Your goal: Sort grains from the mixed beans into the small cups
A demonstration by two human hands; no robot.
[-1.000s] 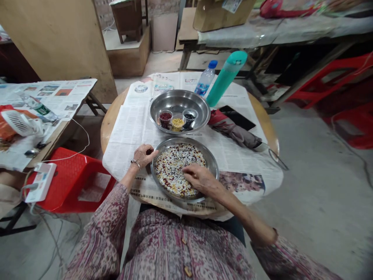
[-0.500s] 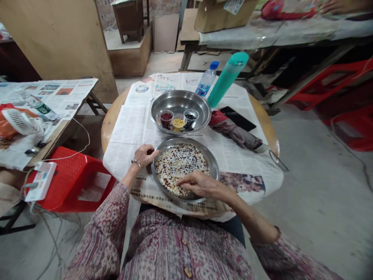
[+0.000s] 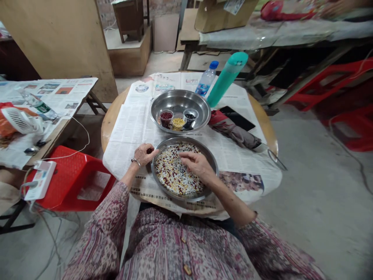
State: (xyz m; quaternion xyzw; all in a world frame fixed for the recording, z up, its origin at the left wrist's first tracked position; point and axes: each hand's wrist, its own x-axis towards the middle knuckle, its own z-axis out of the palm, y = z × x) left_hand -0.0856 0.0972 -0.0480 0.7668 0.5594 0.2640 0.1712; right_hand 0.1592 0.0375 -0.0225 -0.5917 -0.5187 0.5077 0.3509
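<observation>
A round steel tray (image 3: 215,171) in front of me holds white grains mixed with red, yellow and black beans (image 3: 177,175). My left hand (image 3: 145,154) rests at the tray's left rim, fingers curled around what look like dark red beans in its hollow. Over the middle of the mix, my right hand (image 3: 196,163) has thumb and fingertips pressed together. Anything between those fingertips is too small to make out. Behind the tray, a steel basin (image 3: 180,97) contains a cup of red beans (image 3: 166,117), a cup of yellow beans (image 3: 178,123) and a cup of black beans (image 3: 190,118).
Newspaper (image 3: 125,128) covers the round table. A water bottle (image 3: 206,79), a teal bottle (image 3: 227,79), a folded umbrella (image 3: 236,132) and a phone (image 3: 237,118) lie or stand at the right back. On the left are a red stool (image 3: 72,179) and a power strip (image 3: 42,181).
My right hand has moved from the tray's near side up toward its middle, its fingers drawn closer together. My left hand stays at the rim.
</observation>
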